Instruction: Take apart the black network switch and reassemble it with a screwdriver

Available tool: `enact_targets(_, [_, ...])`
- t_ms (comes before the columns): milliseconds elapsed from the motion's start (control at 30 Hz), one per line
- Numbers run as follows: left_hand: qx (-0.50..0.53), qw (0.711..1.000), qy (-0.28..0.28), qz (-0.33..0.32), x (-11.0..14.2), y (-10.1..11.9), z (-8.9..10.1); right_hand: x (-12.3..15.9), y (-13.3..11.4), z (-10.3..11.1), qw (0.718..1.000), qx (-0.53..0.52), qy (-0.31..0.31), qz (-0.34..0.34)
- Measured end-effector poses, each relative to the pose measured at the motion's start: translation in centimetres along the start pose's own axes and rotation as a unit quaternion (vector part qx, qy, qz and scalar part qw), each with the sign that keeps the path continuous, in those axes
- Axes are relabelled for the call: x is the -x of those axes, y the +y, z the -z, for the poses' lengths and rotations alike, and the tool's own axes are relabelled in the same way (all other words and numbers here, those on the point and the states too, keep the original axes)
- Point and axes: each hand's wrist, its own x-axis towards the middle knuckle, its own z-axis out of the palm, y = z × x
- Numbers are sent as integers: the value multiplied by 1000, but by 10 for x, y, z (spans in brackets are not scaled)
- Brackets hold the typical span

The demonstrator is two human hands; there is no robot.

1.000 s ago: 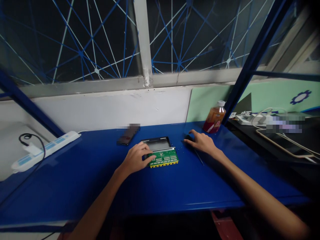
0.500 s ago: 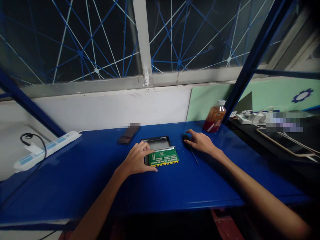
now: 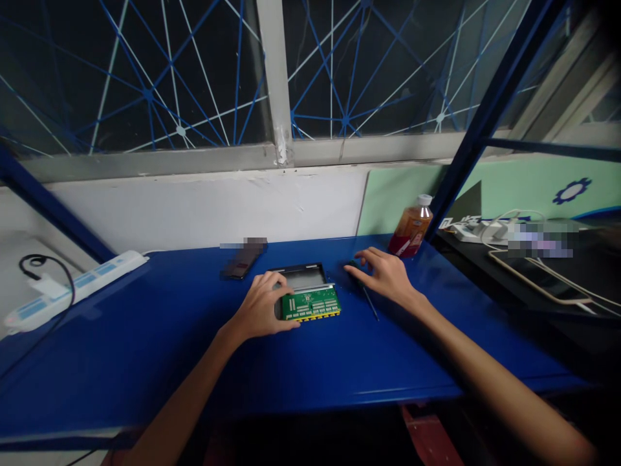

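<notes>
A green circuit board [image 3: 313, 303] with a yellow strip along its front edge lies partly over a black rectangular frame [image 3: 295, 267]. My left hand [image 3: 266, 303] is closed on the board's left end, fingers at the far side and thumb at the near side. To the right, a screwdriver [image 3: 371, 305] rests on the table with its shaft pointing toward me. Over its dark handle is my right hand [image 3: 385, 272], thumb and fingers apart. Part of the handle is hidden beneath the hand.
The blue table [image 3: 301, 369] carries a phone-like dark object [image 3: 245, 259], a bottle of reddish drink [image 3: 410, 226] and a white power strip [image 3: 82, 288] with a black cable. A tablet-like device [image 3: 541, 275] and white cables lie on a dark surface at right.
The whole view has shifted slightly. My right thumb has moved left across the screwdriver handle, while the screwdriver stays in place. My left hand keeps its hold on the circuit board.
</notes>
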Motion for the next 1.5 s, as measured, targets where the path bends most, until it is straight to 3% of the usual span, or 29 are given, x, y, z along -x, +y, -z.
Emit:
enact_targets(167, [5,1000,-6,8,0,0,0,10,-23,-1,985,-63,-60,149])
enact_targets(300, [9,1000,-4,9,0,0,0,14,-27,-11,975,-10,-118,189])
enact_targets(500, [22,999,-13,20,0,0,0,14,-21,-17,969,24,-145,201])
enact_targets(867, [42,999,-9,15,1,-4,-1,16,-25,-22,977,18,-137,164])
enact_targets(1167, [66,998,9,17,0,-5,0,14,-25,-22,981,-70,-143,108])
enact_targets(1500, [88,991,74,65,1,0,2,15,-25,-16,984,-135,-31,116])
